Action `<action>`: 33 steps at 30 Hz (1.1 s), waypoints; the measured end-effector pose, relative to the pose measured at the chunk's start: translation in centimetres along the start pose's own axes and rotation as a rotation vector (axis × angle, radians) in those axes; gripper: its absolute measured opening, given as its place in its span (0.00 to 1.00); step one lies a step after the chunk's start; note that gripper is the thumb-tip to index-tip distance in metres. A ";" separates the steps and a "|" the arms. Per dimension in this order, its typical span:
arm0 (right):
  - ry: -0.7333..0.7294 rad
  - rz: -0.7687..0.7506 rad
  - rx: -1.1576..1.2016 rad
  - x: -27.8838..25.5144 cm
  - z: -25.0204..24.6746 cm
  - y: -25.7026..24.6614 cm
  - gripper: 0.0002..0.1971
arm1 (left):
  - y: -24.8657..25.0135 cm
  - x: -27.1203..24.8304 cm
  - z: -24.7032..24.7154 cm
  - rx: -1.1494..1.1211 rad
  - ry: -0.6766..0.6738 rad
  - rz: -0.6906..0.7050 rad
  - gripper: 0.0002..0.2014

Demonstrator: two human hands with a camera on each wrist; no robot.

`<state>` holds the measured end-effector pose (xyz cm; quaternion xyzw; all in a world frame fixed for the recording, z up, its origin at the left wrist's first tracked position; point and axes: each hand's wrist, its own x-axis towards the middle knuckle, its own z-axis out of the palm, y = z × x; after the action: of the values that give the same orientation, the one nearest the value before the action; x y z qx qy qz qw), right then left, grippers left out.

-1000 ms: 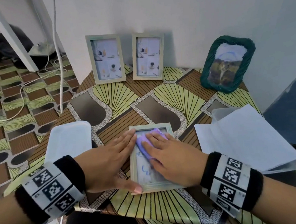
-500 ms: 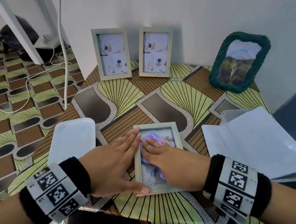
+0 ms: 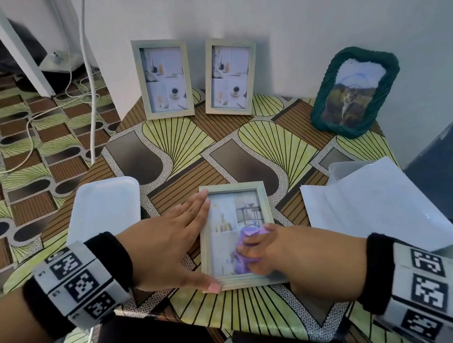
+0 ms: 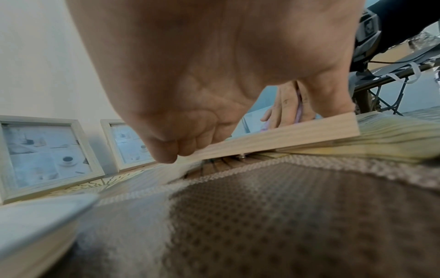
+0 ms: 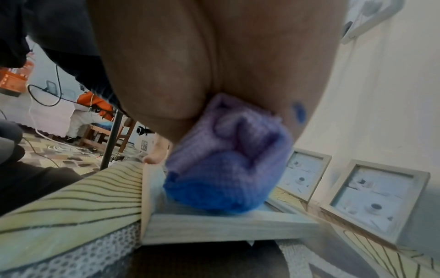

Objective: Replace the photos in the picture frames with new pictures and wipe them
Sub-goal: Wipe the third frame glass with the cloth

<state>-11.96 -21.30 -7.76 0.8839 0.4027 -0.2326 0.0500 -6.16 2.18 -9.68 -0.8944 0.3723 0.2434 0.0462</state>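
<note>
A pale wooden picture frame (image 3: 232,188) lies flat on the patterned table near its front edge; its side (image 4: 285,134) and near rail (image 5: 226,228) show in the wrist views. My left hand (image 3: 169,248) lies flat along the frame's left rail, fingers straight, thumb at the lower left corner. My right hand (image 3: 277,249) presses a bunched purple cloth (image 3: 242,258) onto the lower part of the glass, fingers curled round the cloth (image 5: 228,169). Two matching frames (image 3: 163,78) (image 3: 229,76) and a green woven frame (image 3: 354,91) stand against the wall.
A white plastic lid (image 3: 104,210) lies left of the flat frame. White sheets of paper (image 3: 375,206) over a clear container lie at the right. Cables (image 3: 48,111) trail on the patterned floor beyond the table's left edge.
My right hand has drawn the purple cloth from the top of the glass down to its lower part. The left hand has stayed on the frame's left rail.
</note>
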 end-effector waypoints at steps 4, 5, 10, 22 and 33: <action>0.023 0.079 -0.064 0.2 0.8 -0.3 0.23 | 0.0 0.1 -0.1 -0.008 -0.006 0.011 0.66; 0.040 0.094 -0.066 0.3 0.9 -0.3 0.22 | 0.0 0.1 -0.1 -0.007 -0.008 0.013 0.66; 0.071 0.136 -0.092 0.5 0.5 0.9 0.25 | 0.1 0.0 -0.2 -0.021 -0.021 0.017 0.65; 0.042 0.217 0.065 4.8 -1.5 2.0 0.40 | 0.1 0.0 -0.1 -0.005 -0.018 -0.010 0.64; 0.072 -0.142 0.188 1.8 0.0 1.0 0.31 | 0.1 -0.1 0.0 0.014 0.000 -0.022 0.65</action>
<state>-10.23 -20.76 -8.70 0.8617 0.4423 -0.2403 -0.0643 -6.28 2.17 -9.60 -0.8981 0.3642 0.2403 0.0554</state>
